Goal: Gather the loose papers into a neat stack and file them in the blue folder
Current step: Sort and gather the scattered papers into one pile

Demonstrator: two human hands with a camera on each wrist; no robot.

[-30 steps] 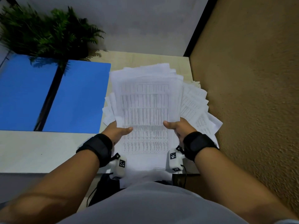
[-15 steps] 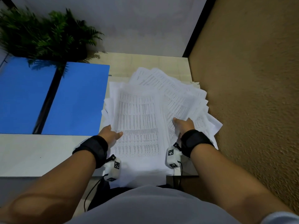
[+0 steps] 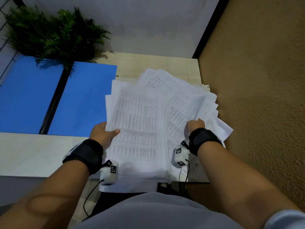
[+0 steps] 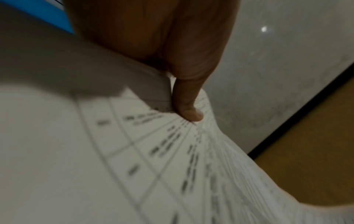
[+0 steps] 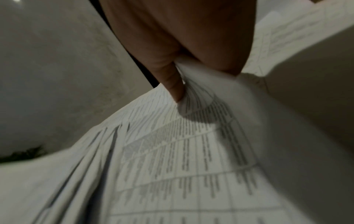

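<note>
White printed papers [image 3: 137,123] lie in a loose heap on the desk's right half, fanned out toward the right. My left hand [image 3: 103,133] grips the left edge of a straighter bundle, thumb on top; in the left wrist view its thumb [image 4: 188,106] presses on that bundle [image 4: 134,166]. My right hand [image 3: 195,125] pinches a bunch of the fanned sheets [image 3: 189,100]; in the right wrist view its thumb [image 5: 172,81] pins the paper [image 5: 191,151]. The blue folder [image 3: 79,100] lies open flat to the left, its right leaf touching the heap.
A green fern-like plant [image 3: 49,33] stands at the back left, hanging over the folder. A pale wooden desk [image 3: 158,63] ends at a brown textured wall [image 3: 255,96] on the right. The desk's front edge [image 3: 33,175] runs by my body.
The single bundle held by both hands has split. My right hand moved right and took hold of the fanned sheets, while my left keeps the left bundle, now lower.
</note>
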